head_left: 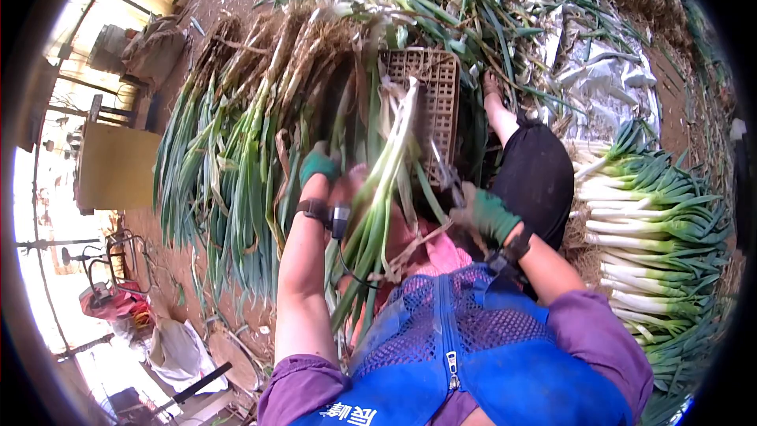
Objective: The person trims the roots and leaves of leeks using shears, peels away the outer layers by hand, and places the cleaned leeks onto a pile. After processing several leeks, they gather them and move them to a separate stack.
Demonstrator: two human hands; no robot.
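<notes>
Across my lap, in front of the blue vest, lie several leeks [386,166] with white stems pointing away and green leaves toward me. My left hand [319,164], in a green glove, is at the edge of the untrimmed leek pile [244,134]; its fingers are blurred and partly hidden, so its grip is unclear. The gloved right hand [487,214] is closed around a metal cutting tool [446,173], its blade pointing away beside the brown plastic crate [435,102].
Cleaned leeks [639,221] with white stems are stacked in a row at the right. Leaf scraps [473,16] and a pale plastic sheet [611,87] cover the ground ahead. A yellow board [118,167] and a cloth bag [177,355] stand at the left.
</notes>
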